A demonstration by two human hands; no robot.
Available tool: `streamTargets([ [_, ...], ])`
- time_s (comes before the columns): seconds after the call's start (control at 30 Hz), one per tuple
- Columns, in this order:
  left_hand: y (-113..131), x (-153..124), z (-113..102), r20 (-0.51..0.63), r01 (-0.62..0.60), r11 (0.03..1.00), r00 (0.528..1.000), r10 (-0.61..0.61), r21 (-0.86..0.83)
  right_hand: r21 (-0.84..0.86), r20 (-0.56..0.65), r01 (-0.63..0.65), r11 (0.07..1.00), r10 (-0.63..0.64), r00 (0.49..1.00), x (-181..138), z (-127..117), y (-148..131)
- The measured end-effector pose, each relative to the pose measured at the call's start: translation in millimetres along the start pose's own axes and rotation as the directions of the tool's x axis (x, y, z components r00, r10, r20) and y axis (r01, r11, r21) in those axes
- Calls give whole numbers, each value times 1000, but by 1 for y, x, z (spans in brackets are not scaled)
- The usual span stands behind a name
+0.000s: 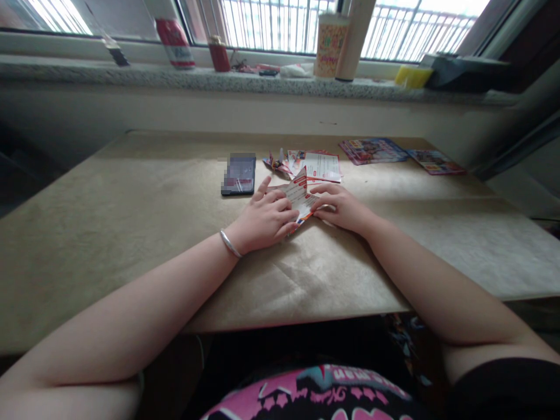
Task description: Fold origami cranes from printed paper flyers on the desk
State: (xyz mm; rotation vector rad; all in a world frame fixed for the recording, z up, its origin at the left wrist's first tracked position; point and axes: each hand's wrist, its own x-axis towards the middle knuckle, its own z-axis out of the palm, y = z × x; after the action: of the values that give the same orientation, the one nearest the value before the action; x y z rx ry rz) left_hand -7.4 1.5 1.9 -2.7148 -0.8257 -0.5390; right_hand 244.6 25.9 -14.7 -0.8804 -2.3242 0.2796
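A printed paper leaflet (299, 195), white inside with red labels and partly folded, lies between my hands with one corner standing up. My left hand (270, 217) rests on its left side, fingers spread and pressing it to the table; a silver bangle circles the wrist. At the right edge, my right hand (339, 205) has its fingers and thumb closed on the paper. Just behind are more printed sheets (324, 165) and a small folded paper piece (276, 163). A dark phone (241, 175), partly blurred out, lies beyond my left fingers.
The beige tabletop (131, 233) reaches the wall under a window. Colourful leaflets (374, 150) lie at the back right, with another leaflet (435, 161) beside them. On the stone sill (262, 87) stand a red-and-white can (175, 44), a red bottle (219, 54), a patterned cup (330, 46) and a yellow object (413, 76).
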Motion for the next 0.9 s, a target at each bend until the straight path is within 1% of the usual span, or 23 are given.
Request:
streamTargets([
  [0.23,2,1,-1,16,5,1000,1000,-6,12,5,-40,-107,994,107,993,4,6,-7],
  [0.33,2,2,-2,27,-2,1000,1000,1,12,-15,-87,-175,984,174,981,7,10,-10],
  [0.47,2,2,-1,33,-1,1000,999,0,5,-13,-143,-284,959,279,950,9,12,-13],
  [0.57,2,2,0,38,6,1000,999,-6,5,16,-144,-403,915,401,905,10,10,-15],
  [0.63,3,3,0,43,16,1000,999,-17,2,37,-144,-460,887,460,876,10,9,-16],
  [0.8,4,3,-3,56,29,999,998,-27,-24,82,-160,-492,867,499,852,10,9,-16],
  [0.9,3,2,-4,71,13,998,997,-9,-58,172,-160,-496,851,521,839,11,11,-15],
])
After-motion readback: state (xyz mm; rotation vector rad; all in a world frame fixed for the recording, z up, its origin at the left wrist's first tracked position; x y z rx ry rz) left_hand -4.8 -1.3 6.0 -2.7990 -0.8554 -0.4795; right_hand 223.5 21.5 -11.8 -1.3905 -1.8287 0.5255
